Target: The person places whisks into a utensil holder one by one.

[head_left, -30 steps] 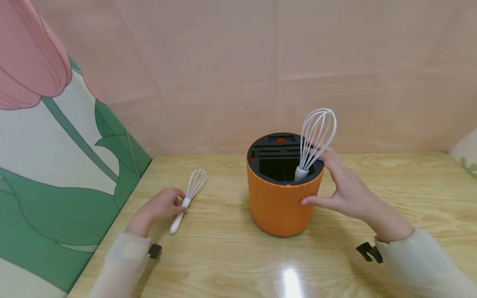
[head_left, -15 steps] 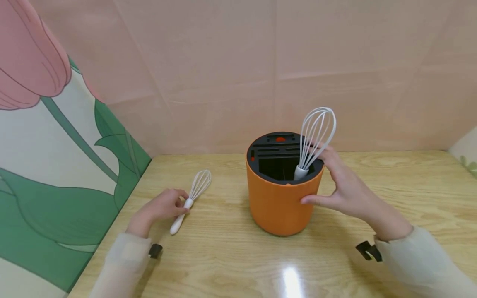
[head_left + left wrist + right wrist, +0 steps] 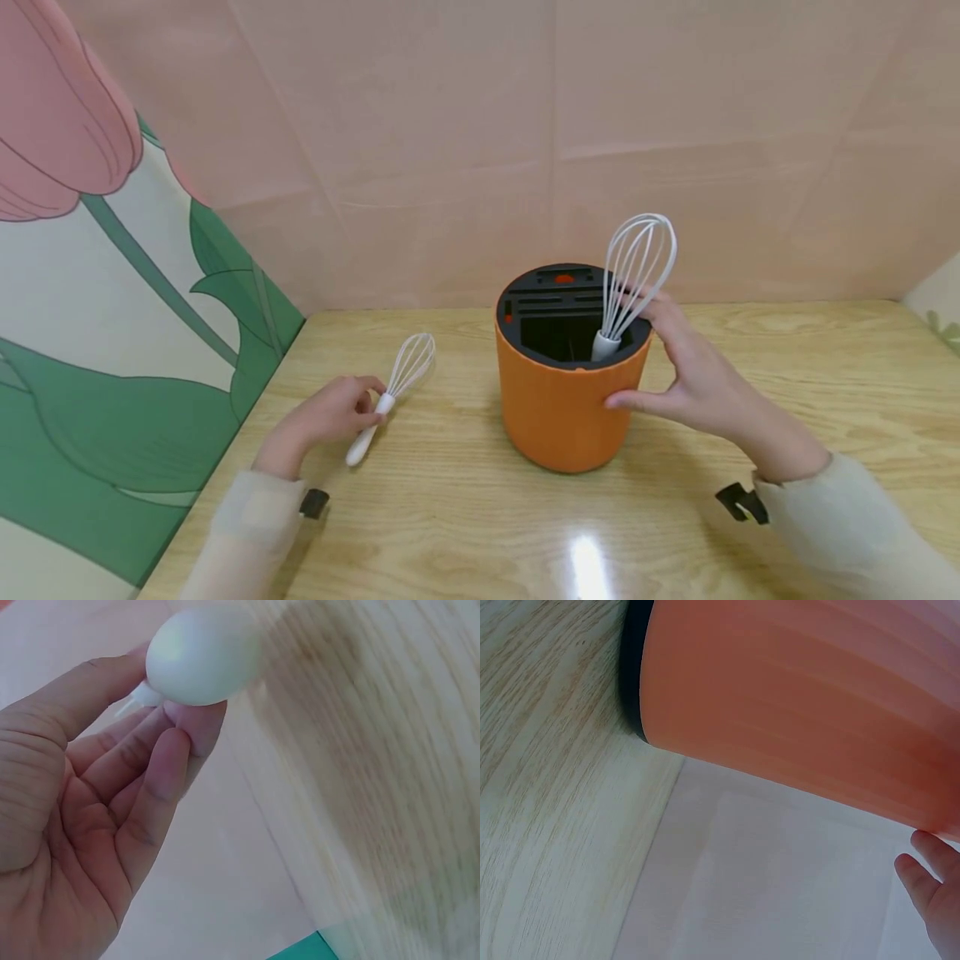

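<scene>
My left hand (image 3: 337, 408) pinches the white handle of a small whisk (image 3: 384, 405) between thumb and fingers, wires pointing up and to the right. In the left wrist view the rounded handle end of the whisk (image 3: 202, 656) faces the camera, held at the fingertips. An orange utensil holder (image 3: 566, 417) with a black slotted top stands on the table. A larger white whisk (image 3: 606, 347) leans in its big opening, wires up and most of its handle hidden inside. My right hand (image 3: 705, 400) grips the holder's right side, thumb in front and fingers round the back near the rim.
The wooden table (image 3: 450, 533) meets a pink backdrop (image 3: 420, 150) close behind the holder. At the left stands a panel with a tulip and green leaves (image 3: 150, 417). A bright light reflection shows on the table's front part.
The small whisk has swung, its wire end moving to the right and slightly up, with its handle end rising a little. My right hand and the holder stay about where they were.
</scene>
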A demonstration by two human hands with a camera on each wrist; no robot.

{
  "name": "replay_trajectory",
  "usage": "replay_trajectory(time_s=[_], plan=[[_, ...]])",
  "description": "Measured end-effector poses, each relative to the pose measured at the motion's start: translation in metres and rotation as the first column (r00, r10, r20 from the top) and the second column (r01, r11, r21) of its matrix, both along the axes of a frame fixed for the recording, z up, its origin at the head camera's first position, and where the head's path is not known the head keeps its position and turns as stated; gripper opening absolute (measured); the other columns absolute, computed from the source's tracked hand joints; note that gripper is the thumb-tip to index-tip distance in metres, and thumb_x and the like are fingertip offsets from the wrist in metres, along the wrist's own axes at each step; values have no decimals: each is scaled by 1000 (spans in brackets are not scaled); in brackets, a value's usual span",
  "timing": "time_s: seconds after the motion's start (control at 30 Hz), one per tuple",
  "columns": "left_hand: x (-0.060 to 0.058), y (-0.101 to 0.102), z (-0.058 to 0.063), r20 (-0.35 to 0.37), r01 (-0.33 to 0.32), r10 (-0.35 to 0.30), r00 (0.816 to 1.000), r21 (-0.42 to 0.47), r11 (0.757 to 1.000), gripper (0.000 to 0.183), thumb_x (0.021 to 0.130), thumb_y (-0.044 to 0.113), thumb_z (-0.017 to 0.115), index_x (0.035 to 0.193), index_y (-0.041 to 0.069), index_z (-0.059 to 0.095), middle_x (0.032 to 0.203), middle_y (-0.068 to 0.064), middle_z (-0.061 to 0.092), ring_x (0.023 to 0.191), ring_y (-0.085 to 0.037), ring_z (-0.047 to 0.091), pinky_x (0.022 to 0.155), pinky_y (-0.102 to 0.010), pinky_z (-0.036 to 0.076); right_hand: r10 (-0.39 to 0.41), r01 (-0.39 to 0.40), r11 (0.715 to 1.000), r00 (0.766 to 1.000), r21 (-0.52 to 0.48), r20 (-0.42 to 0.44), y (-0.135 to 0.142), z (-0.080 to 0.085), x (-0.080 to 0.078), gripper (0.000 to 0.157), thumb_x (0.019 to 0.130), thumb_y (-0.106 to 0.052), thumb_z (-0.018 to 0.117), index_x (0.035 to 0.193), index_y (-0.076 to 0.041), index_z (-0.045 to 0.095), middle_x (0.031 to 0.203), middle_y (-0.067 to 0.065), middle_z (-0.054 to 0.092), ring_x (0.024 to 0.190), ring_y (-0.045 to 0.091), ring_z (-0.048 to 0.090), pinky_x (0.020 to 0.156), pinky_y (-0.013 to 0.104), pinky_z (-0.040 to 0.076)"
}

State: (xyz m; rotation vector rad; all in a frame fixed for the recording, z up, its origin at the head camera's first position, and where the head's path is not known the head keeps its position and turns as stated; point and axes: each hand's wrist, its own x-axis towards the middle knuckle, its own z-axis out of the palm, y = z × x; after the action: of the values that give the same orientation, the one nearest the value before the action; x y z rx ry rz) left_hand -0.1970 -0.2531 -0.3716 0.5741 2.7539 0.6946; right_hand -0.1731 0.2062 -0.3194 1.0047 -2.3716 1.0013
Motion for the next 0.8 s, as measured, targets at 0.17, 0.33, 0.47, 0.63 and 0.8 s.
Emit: replay_trajectory(time_s=[0.17,0.33,0.47,0.63,0.8], plan=[[0,1,4,-22,19,-19,1000,25,999,31,91,9,70,118,-4,61,71,1,65,60,-8,54,58,-22,47,6,-6,1000,1000,-2,-4,0,1,0,118,56,-15,98,154,-14,32,162,4,25,148,8,23,113,9,20],[1,5,8,-63,29,-27,998,36,999,34,92,9,69,122,-4,59,76,0,67,66,-7,58,62,-22,51,-7,7,1000,1000,0,20,0,1,1,118,57,-15,98,155,-16,31,163,4,25,148,7,23,112,9,21],[2,9,11,-112,46,-41,993,43,998,37,91,8,70,124,-5,59,77,0,69,67,-5,59,64,-21,51,-6,6,1000,1000,-2,27,-1,1,1,118,57,-14,98,155,-17,31,163,3,25,148,6,23,112,9,21],[5,16,16,-126,61,-49,991,91,994,38,91,9,70,125,-3,59,79,1,69,69,-6,60,65,-21,52,5,-5,1000,1000,-7,12,0,0,0,119,56,-13,98,154,-15,31,162,4,25,148,6,23,113,9,20],[9,22,23,-139,79,-59,989,141,987,39,92,9,70,126,-3,58,81,1,70,71,-6,61,67,-22,54,16,-16,1000,1000,-9,-4,0,0,0,118,56,-13,98,154,-14,32,162,5,25,149,7,22,114,9,21]])
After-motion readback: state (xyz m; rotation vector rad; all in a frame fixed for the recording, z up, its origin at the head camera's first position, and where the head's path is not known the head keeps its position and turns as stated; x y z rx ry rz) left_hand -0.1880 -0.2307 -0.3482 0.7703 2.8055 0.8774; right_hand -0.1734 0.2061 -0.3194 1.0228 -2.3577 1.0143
